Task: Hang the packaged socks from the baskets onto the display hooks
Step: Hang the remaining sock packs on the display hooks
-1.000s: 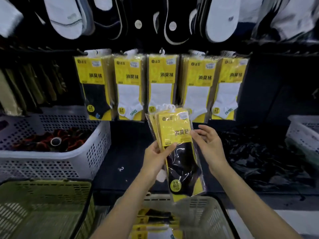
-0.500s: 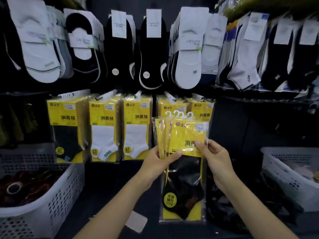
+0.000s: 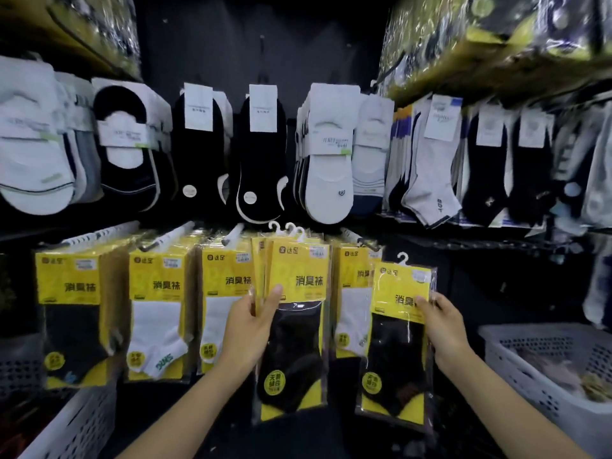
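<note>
**One pack out, the rest in reserve at the sock wall**

My left hand (image 3: 251,329) pinches a fanned stack of packs (image 3: 294,326) between thumb and fingers, held up in front of the hung yellow rows (image 3: 159,293). My right hand (image 3: 443,329) grips a single pack (image 3: 397,352) by its edge, to the right of and lower than the nearest display hook (image 3: 362,240). The risks I see: the small white hanger loop (image 3: 402,258) missing the hook's tip, slick film sliding from the left pinch, or black socks landing on a white-sock row.

single pack (image 3: 399,342) right of held stack (image 3: 294,326)
</note>
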